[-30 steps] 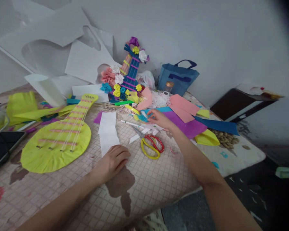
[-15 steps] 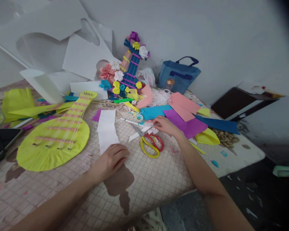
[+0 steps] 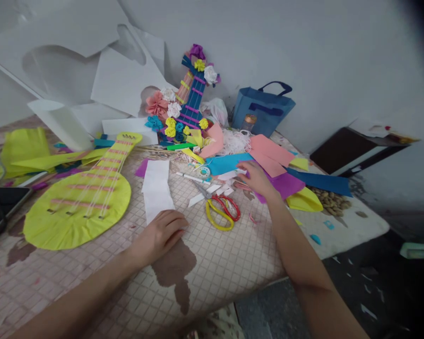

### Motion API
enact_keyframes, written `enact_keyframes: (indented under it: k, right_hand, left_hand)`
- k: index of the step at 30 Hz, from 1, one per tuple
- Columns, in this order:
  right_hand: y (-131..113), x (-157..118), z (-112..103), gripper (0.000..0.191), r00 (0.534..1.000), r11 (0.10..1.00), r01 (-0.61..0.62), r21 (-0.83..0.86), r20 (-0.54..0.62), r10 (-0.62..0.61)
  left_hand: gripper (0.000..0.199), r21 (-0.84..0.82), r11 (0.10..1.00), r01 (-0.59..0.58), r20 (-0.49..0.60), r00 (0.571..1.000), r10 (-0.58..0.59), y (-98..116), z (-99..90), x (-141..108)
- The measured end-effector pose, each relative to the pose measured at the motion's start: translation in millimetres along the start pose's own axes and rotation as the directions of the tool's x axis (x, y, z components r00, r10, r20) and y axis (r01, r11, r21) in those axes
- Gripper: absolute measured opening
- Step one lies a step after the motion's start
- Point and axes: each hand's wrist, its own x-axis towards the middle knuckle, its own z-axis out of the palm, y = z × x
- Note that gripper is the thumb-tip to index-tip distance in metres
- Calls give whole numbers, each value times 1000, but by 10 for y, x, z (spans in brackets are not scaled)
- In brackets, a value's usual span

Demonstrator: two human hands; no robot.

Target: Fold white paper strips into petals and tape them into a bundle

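Note:
My left hand (image 3: 163, 234) lies palm down on the table at the lower end of a white paper strip (image 3: 156, 186), its fingers stretched out and holding nothing. My right hand (image 3: 257, 180) is farther off, over the scraps, with a small white paper strip (image 3: 232, 174) pinched in its fingers. Purple paper (image 3: 285, 184) lies partly under that hand. Between my hands rest scissors (image 3: 219, 213) with one yellow and one red handle. White paper scraps (image 3: 204, 196) and a thin white pen-like stick (image 3: 193, 177) lie by the blades.
A yellow paper-covered toy guitar (image 3: 79, 207) with strings lies at left. Behind stands a blue toy guitar (image 3: 193, 101) with paper flowers. A blue bag (image 3: 263, 110), pink paper (image 3: 270, 153) and peanuts (image 3: 332, 203) are on the right. The table edge (image 3: 233, 296) runs near me.
My right hand has moved right from above the scraps, lifting a small white paper strip and shifting the purple paper's visible part. My left hand stays almost where it was.

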Motion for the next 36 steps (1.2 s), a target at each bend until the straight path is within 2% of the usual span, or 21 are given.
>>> enact_keyframes:
  k: [2,4,5,6,8,14,17,19,22,25,26,27,28,29,32,34,36]
  right_hand:
    - [-20,-44,-19,25,985,997,52,59,164,-61]
    - [-60,-71,7,30,937,989,86,123,328,-122]
    - [-85,-75,39,31,915,985,101,142,374,-148]
    - [-112,-71,82,31,904,982,118,147,392,-167]
    - [-163,-47,185,24,912,979,143,143,365,-187]
    - [-264,28,381,13,963,986,106,132,232,-135]
    - [-277,29,351,10,994,990,26,136,100,-39]
    - [-281,24,294,13,999,988,-51,148,-4,52]
    - [-329,43,217,26,969,976,-142,167,-177,171]
    - [-462,122,252,23,906,979,-127,157,-383,179]
    - [-514,157,294,20,920,983,-92,157,-364,144]
    - [-559,190,341,19,956,984,-53,170,-277,99]
    - [-592,217,385,22,989,979,-19,202,-138,48]
    - [-607,233,418,28,998,975,2,221,-64,13]
    - [-551,188,392,38,1000,972,-8,235,-17,13]
    - [-468,92,295,34,998,973,-56,223,-15,61]
    - [-403,-13,203,26,995,975,-78,209,70,65]
  left_hand:
    - [19,2,1000,-4,-2,1000,4,-12,0,-9]
    - [18,5,1000,-10,1,1000,10,-22,4,-17]
    - [18,7,1000,-12,2,1000,12,-27,6,-20]
    - [19,9,1000,-13,4,1000,13,-30,8,-22]
    - [19,11,1000,-18,6,1000,18,-36,7,-28]
    - [17,19,1000,3,27,1000,-3,-78,-44,-69]
    - [18,30,1000,8,26,1000,-9,-104,-70,-95]
    - [19,33,999,13,20,1000,-14,-112,-78,-100]
    - [18,34,999,3,20,1000,-3,-104,-80,-89]
    - [17,42,999,-26,30,999,25,-89,-82,-78]
    - [17,44,998,-33,34,999,31,-86,-84,-79]
    - [16,46,998,-34,38,999,32,-85,-85,-81]
    - [17,48,998,-28,38,999,26,-86,-86,-85]
    - [17,49,999,-21,38,999,19,-87,-86,-89]
    - [17,56,998,-17,28,999,16,-92,-84,-98]
    - [16,62,997,-35,24,999,33,-90,-79,-96]
    - [15,64,997,-50,23,999,49,-84,-75,-91]
